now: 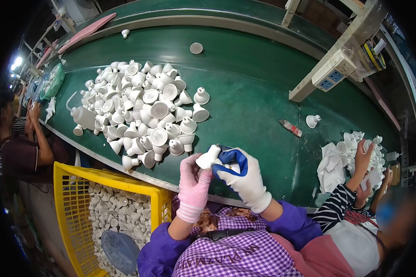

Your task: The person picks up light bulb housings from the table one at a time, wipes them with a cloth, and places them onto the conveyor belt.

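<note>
My left hand (pixel 194 187), in a pink and white glove, is closed on the wide end of a white lamp housing (pixel 208 157). Its narrow end points up. My right hand (pixel 245 177), in a white glove with blue fingertips, curls round the housing's right side, with something whitish partly showing between its fingers; I cannot make out what that is. Both hands are above the near edge of the green table. A large heap of similar white housings (pixel 143 97) lies to the left, beyond my hands.
A yellow crate (pixel 111 177) full of white parts and a blue-grey bowl (pixel 120 249) stand below left. Right: a red and white tube (pixel 291 128), a white cloth (pixel 330 168), a post with sockets (pixel 333 76), and a co-worker's hand (pixel 363 159). Another person sits far left.
</note>
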The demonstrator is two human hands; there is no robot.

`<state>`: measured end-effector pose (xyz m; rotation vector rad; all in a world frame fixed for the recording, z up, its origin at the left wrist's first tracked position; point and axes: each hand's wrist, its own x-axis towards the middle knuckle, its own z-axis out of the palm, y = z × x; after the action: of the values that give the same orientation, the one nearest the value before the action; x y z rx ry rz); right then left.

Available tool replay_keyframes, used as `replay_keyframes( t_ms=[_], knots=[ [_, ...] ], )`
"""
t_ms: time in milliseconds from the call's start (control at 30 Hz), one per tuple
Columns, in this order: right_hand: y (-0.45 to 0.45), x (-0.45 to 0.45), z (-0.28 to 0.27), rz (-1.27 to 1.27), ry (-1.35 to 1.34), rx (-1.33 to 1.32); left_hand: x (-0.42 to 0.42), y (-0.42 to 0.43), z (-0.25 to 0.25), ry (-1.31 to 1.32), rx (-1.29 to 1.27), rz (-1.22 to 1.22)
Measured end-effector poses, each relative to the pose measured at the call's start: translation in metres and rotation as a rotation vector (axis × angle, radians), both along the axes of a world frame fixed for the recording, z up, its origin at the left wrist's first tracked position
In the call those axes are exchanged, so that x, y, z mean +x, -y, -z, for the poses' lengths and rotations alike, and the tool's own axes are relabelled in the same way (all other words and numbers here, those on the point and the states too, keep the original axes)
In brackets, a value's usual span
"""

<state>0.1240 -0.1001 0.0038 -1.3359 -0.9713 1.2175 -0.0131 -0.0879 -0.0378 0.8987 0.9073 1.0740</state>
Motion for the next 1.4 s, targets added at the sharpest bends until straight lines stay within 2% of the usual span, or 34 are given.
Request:
replay_keyframes(
  t_ms=[33, 67, 100, 167, 200, 233, 300, 400, 533, 600, 633, 667, 733, 767, 833, 867, 900, 967, 1000, 1033, 1100, 1133, 1200, 1233, 1333, 1400],
  knots=[
    [0.002, -0.006, -0.003, 0.063, 0.086, -0.030, 0.001, 0.000, 0.002, -0.208, 0.132, -0.058],
    [0.002, -0.010, -0.003, 0.090, 0.151, 0.071, 0.000, -0.001, -0.002, -0.133, 0.009, -0.040],
    [0.001, -0.007, -0.005, 0.097, 0.152, 0.072, -0.002, -0.002, -0.008, -0.133, 0.011, -0.033],
    [-0.003, 0.001, -0.008, -0.024, 0.194, 0.069, -0.005, -0.002, -0.017, 0.350, -0.231, -0.006],
    [-0.006, 0.003, -0.005, -0.028, 0.048, 0.023, -0.001, -0.002, -0.019, 0.547, -0.441, -0.084],
    [-0.008, 0.008, 0.002, -0.068, 0.024, 0.022, -0.003, -0.002, -0.025, 0.701, -0.579, -0.041],
    [-0.010, 0.011, 0.007, -0.096, -0.238, 0.017, -0.013, 0.000, -0.017, 1.007, -0.639, 0.235],
    [-0.012, 0.010, 0.000, -0.099, -0.304, 0.084, -0.012, 0.004, -0.020, 1.090, -0.739, 0.263],
    [-0.017, 0.016, 0.009, -0.134, -0.435, 0.030, -0.003, 0.007, -0.025, 1.000, -0.726, 0.214],
    [-0.014, 0.017, 0.006, -0.108, -0.405, -0.006, 0.002, 0.009, -0.025, 0.625, -0.503, -0.033],
    [-0.012, 0.016, 0.005, -0.082, -0.375, -0.042, 0.002, 0.010, -0.024, 0.625, -0.503, -0.036],
    [-0.013, 0.013, 0.016, -0.046, -0.422, 0.035, 0.001, 0.011, -0.022, 0.369, -0.319, -0.067],
    [-0.012, 0.007, 0.003, -0.002, -0.366, -0.003, 0.004, 0.014, -0.016, -0.119, -0.002, -0.179],
    [-0.012, 0.004, -0.002, 0.043, -0.309, -0.042, 0.005, 0.013, -0.009, -0.119, -0.001, -0.178],
    [-0.012, -0.010, 0.004, 0.166, -0.212, 0.044, 0.005, 0.006, 0.006, -0.646, 0.701, -0.255],
    [-0.012, -0.010, 0.002, 0.170, -0.173, 0.024, 0.004, 0.008, 0.008, -0.712, 0.735, -0.272],
    [-0.012, -0.010, 0.001, 0.174, -0.133, 0.001, 0.004, 0.007, 0.008, -0.709, 0.736, -0.271],
    [-0.014, -0.003, 0.009, 0.147, -0.145, -0.029, 0.003, 0.006, 0.006, -0.526, 0.575, -0.199],
    [-0.016, 0.002, 0.011, 0.118, -0.159, -0.061, 0.004, 0.007, 0.002, -0.207, 0.255, -0.174],
    [-0.019, 0.007, 0.011, 0.079, -0.306, -0.065, -0.004, 0.006, -0.005, -0.112, 0.025, -0.090],
    [-0.018, 0.017, 0.008, -0.006, -0.547, -0.162, -0.012, 0.006, -0.004, 0.173, -0.079, -0.007],
    [-0.017, 0.016, 0.006, -0.009, -0.550, -0.164, -0.012, 0.006, -0.005, 0.170, -0.080, -0.010],
    [-0.013, 0.012, 0.004, -0.036, -0.498, -0.117, -0.008, 0.007, -0.009, 0.333, -0.103, -0.002],
    [-0.011, 0.009, 0.005, -0.041, -0.498, -0.118, -0.007, 0.007, -0.009, 0.333, -0.102, -0.007],
    [-0.002, -0.011, 0.007, 0.046, -0.273, -0.005, -0.006, 0.008, -0.009, 0.317, -0.055, -0.073],
    [0.004, -0.010, 0.006, 0.036, -0.205, -0.021, -0.006, 0.008, -0.009, -0.011, 0.137, -0.138]
  ],
)
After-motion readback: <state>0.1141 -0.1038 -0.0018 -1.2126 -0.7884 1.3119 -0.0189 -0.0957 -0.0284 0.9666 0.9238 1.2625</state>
